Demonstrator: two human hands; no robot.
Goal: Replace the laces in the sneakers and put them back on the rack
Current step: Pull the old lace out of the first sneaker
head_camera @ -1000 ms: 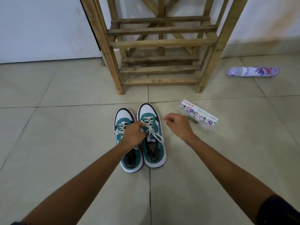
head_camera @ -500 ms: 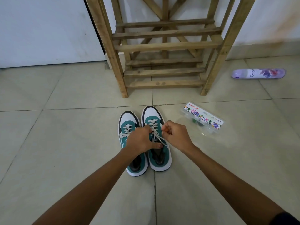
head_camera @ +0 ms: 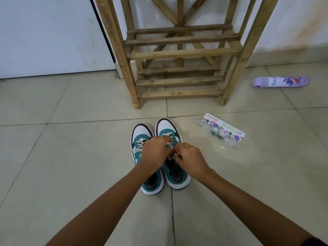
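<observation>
A tiled floor [head_camera: 71, 157] is filling most of the view, and a wooden rack [head_camera: 179, 55] is standing on it at twelve o'clock, against the wall. A pair of teal and white sneakers [head_camera: 142, 137] is sitting side by side on the floor at the centre, toes pointing toward the rack and well apart from it. Both forearms are reaching in from six o'clock. The left hand [head_camera: 155, 153] is lying curled over the laced part where the two shoes meet, fingers bent onto the white lace [head_camera: 166, 134] of the right-side shoe. The right hand [head_camera: 190, 158] is sitting just beside it at three o'clock, fingertips pinching a strand of that lace. A clear plastic case [head_camera: 222, 131] with a flowered label is lying at two o'clock from the sneakers, and a purple spray can [head_camera: 280, 81] is lying on its side farther out at two o'clock.
</observation>
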